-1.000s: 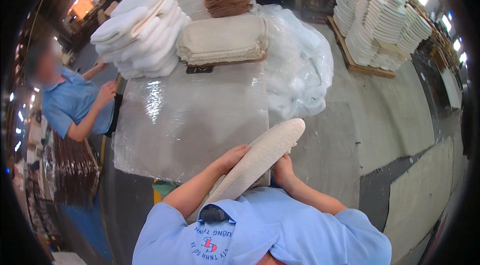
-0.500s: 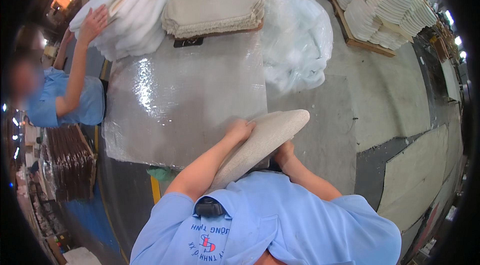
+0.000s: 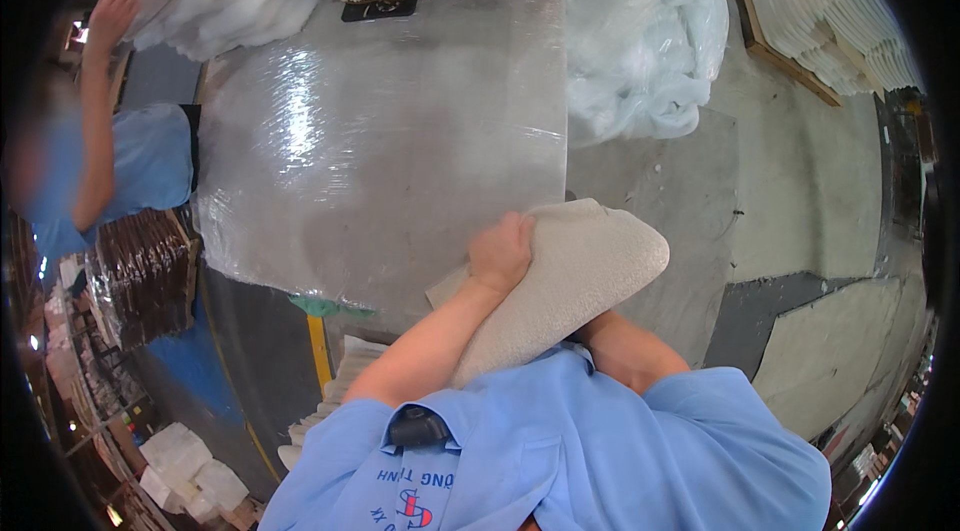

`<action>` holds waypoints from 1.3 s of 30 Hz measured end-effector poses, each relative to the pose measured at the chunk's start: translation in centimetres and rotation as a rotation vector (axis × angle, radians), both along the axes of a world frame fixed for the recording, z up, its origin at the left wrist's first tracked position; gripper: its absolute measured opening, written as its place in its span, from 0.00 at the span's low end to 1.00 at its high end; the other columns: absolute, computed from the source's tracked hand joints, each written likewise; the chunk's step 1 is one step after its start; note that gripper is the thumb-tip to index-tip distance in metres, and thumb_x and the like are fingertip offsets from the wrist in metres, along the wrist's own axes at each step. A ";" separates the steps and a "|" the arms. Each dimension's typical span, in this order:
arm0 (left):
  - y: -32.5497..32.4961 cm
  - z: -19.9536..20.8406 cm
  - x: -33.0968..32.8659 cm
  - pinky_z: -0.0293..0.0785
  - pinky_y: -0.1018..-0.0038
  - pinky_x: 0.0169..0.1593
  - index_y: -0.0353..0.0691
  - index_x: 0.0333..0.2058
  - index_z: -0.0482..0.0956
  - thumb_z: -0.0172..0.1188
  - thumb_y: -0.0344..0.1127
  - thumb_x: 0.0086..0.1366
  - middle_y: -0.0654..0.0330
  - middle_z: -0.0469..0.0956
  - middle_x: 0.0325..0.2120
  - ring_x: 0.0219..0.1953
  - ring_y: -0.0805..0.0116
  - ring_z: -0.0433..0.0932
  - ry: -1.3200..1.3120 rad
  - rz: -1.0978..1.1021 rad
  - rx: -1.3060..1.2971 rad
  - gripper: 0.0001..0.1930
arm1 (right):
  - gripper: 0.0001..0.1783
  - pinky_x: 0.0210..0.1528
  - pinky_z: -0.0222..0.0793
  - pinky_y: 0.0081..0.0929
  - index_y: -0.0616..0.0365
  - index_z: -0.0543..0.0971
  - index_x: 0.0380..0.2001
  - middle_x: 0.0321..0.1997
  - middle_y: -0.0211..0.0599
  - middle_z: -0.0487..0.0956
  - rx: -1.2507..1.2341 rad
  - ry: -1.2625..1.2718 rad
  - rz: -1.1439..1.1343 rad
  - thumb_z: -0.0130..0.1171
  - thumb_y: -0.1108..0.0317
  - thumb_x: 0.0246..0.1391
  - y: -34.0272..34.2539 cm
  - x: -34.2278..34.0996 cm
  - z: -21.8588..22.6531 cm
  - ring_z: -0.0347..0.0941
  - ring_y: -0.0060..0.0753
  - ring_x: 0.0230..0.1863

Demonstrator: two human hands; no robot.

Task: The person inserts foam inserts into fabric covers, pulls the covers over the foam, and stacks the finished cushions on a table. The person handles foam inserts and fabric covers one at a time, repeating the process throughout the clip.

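Left grip (image 3: pixel 503 249): closed; we hold one beige pad (image 3: pixel 582 276) by its edge, at the worktop (image 3: pixel 400 141)'s near corner; right grip: hidden, we cannot tell.

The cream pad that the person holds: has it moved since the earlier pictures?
Yes, rightward: the cream pad now reaches farther past the right edge of the wrapped table, turned to show more face.

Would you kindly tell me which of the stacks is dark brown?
The shiny stack at left, just below the co-worker's blue shirt; the others look white or beige.
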State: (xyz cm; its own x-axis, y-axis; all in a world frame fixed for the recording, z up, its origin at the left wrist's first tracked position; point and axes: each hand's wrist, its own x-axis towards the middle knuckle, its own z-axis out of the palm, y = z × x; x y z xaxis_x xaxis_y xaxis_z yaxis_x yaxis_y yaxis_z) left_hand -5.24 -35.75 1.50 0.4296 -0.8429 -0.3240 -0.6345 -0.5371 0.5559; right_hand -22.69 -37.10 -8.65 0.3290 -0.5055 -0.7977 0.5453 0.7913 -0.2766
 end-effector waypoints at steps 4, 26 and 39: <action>-0.7 0.2 0.0 0.75 0.42 0.43 0.38 0.38 0.78 0.48 0.51 0.78 0.39 0.83 0.32 0.37 0.33 0.82 0.009 -0.045 0.069 0.21 | 0.34 0.67 0.71 0.56 0.52 0.70 0.69 0.66 0.43 0.78 0.021 -0.016 0.019 0.53 0.44 0.70 -0.1 0.0 -0.1 0.75 0.52 0.64; -6.4 -1.8 -2.8 0.75 0.43 0.39 0.42 0.35 0.78 0.54 0.53 0.75 0.44 0.83 0.28 0.34 0.36 0.82 -0.039 -0.138 -0.124 0.20 | 0.32 0.67 0.72 0.56 0.51 0.71 0.68 0.65 0.39 0.79 0.053 -0.076 0.114 0.52 0.44 0.70 -3.6 -0.3 0.7 0.75 0.52 0.64; 10.3 3.1 8.9 0.78 0.54 0.52 0.35 0.45 0.84 0.64 0.59 0.66 0.41 0.84 0.44 0.50 0.44 0.83 0.165 -0.046 0.258 0.28 | 0.31 0.66 0.72 0.56 0.50 0.72 0.68 0.65 0.37 0.80 0.133 -0.165 0.293 0.52 0.45 0.71 -1.6 0.4 3.6 0.75 0.51 0.64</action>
State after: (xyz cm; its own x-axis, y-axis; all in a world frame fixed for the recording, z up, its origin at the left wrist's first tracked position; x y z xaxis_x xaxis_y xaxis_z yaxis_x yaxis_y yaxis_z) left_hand 3.68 -25.42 4.59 0.3170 -0.7408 -0.5922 -0.5736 -0.6470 0.5024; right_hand -22.25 -38.71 -5.09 0.5744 -0.2662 -0.7741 0.3184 0.9438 -0.0883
